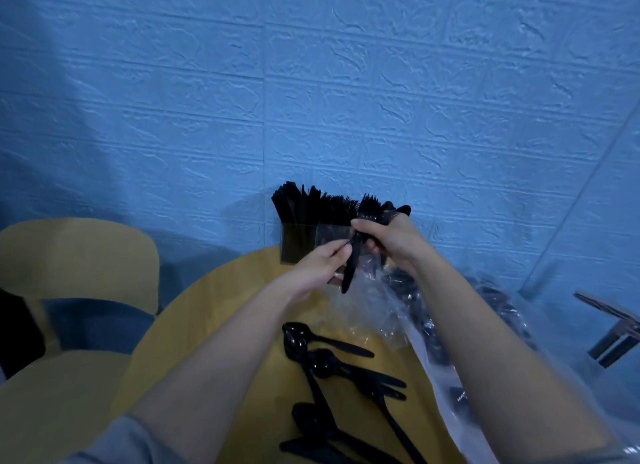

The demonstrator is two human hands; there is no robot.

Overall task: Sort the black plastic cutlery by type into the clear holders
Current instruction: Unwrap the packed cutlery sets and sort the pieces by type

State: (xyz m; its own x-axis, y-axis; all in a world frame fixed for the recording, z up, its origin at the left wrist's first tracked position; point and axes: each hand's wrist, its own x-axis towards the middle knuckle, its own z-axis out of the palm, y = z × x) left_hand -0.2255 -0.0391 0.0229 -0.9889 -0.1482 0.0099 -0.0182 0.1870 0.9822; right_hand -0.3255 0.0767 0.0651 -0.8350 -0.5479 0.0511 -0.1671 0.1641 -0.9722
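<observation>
- Black plastic cutlery: light, thin, slick, springy; best pinched mid-handle.
- Left hand point(323, 263) pinching one piece point(349, 269) by its handle, just before the clear holders point(299, 245).
- Right hand point(388, 238) gripping a bunch of forks point(372, 205).
- Loose spoons point(311, 356) lying on the worktop point(214, 325).

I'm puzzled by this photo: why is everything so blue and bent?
Head view: dim, bluish light; the wide lens curves the round table edge and stretches the forearms; the black spoons show small glints; the clear plastic bag glares faintly; edges look soft.
</observation>
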